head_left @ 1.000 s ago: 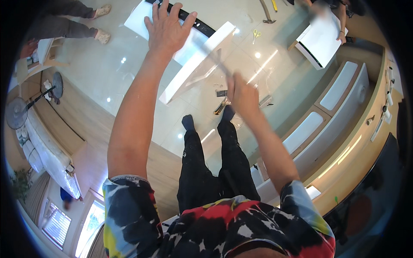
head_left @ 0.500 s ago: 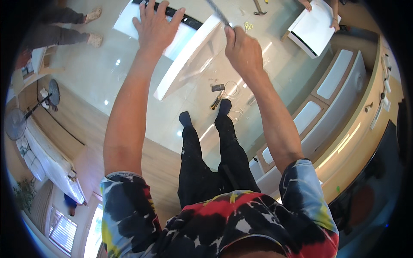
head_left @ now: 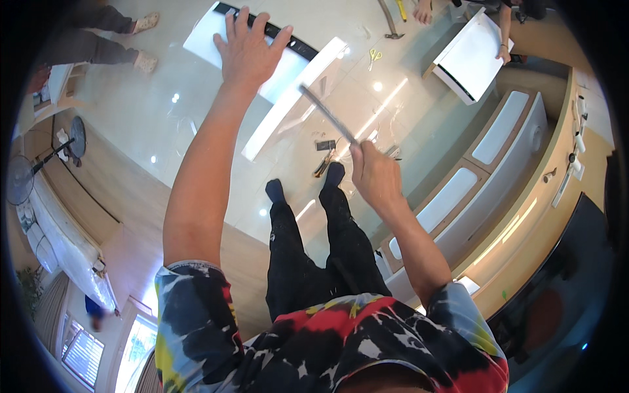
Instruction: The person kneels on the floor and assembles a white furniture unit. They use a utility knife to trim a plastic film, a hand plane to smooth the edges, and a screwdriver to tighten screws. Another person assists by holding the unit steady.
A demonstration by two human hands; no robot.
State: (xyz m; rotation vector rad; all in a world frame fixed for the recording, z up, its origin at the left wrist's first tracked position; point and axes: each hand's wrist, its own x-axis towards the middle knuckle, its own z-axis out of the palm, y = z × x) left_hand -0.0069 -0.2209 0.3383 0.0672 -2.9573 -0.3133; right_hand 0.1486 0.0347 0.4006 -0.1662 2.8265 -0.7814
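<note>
A small dark rectangular box lies on the floor near the person's feet, and any marking on it is too small to read. The floor is of pale, glossy tiles that throw back spots and streaks of light. To the right runs a long, low wood-toned cabinet with white rounded-corner panels; at the lower left are a long piece wrapped in clear plastic and a bright glazed opening. A grey standing fan is at the far left.

A white panel with a black strip lies ahead of the person, slightly to the left, with a white side board standing up along its right. The left hand is spread, its fingers over the black strip and hiding part of it. The right hand is closed around one end of a long grey metal tool; the free end points toward the side board, but whether they touch I cannot tell.

Beyond lie yellow-handled scissors and a hammer. At the upper right, a co-worker's hand rests on another white, black-striped piece. Another person's beige clogs show at the upper left.
</note>
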